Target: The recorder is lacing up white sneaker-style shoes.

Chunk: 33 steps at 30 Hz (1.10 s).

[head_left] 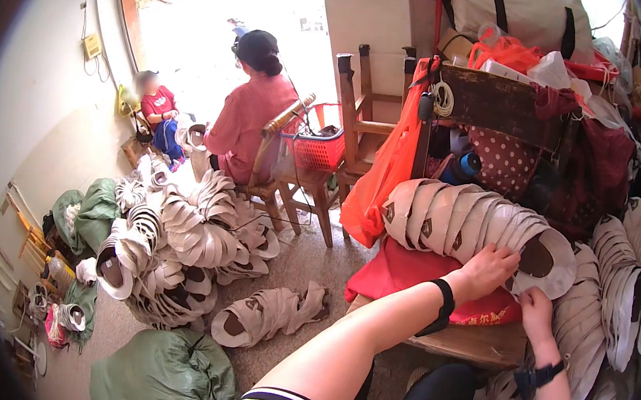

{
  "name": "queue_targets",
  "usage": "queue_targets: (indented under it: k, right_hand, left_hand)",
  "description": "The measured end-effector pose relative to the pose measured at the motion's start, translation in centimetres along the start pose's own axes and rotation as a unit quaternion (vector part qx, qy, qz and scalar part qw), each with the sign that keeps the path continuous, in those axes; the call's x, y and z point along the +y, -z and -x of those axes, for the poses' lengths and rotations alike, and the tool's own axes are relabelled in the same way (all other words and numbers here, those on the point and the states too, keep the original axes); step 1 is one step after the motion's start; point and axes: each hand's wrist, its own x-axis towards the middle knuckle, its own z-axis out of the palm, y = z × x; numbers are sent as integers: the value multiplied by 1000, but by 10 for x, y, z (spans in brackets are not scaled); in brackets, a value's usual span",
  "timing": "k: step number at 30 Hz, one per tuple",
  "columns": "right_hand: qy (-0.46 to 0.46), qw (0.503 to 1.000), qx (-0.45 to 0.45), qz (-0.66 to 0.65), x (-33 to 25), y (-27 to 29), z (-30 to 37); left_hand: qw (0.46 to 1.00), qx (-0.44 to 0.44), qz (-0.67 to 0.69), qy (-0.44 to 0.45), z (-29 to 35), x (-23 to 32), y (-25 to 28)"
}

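Head view: row of nested, curved beige shoe uppers (442,221) lies left of and beyond the fingers, over a red cloth (394,276) on a brown wooden seat (469,344). Right hand (537,312): fingers pinching the lower rim of the end upper (563,266), beige, dark inside. Left hand (488,273): fingers bent against its near side, can't tell if gripping. My read: end upper being handled; next calls for steady rim hold, row undisturbed.
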Motion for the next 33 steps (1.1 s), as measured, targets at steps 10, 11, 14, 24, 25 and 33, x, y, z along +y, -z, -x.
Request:
queue_targets:
  k: [10, 11, 14, 24, 25, 33]
  right_hand:
    - [-54, 997, 16, 42, 11, 61, 111]
    - [-59, 997, 9, 47, 16, 62, 111]
    - [-150, 987, -47, -26, 24, 58, 115]
    - [-242, 962, -97, -80, 79, 56, 171]
    - [-238, 962, -109, -78, 81, 58, 175]
    - [-336, 929, -157, -7, 92, 82, 200]
  left_hand:
    - [988, -2, 151, 17, 17, 11, 19]
    - [978, -18, 206, 4, 26, 12, 36]
    - [955, 42, 292, 23, 92, -2, 81]
    - [686, 67, 24, 724, 576, -3, 163]
    - [637, 32, 28, 770, 621, 17, 153]
    - [315, 105, 130, 934, 756, 77, 54]
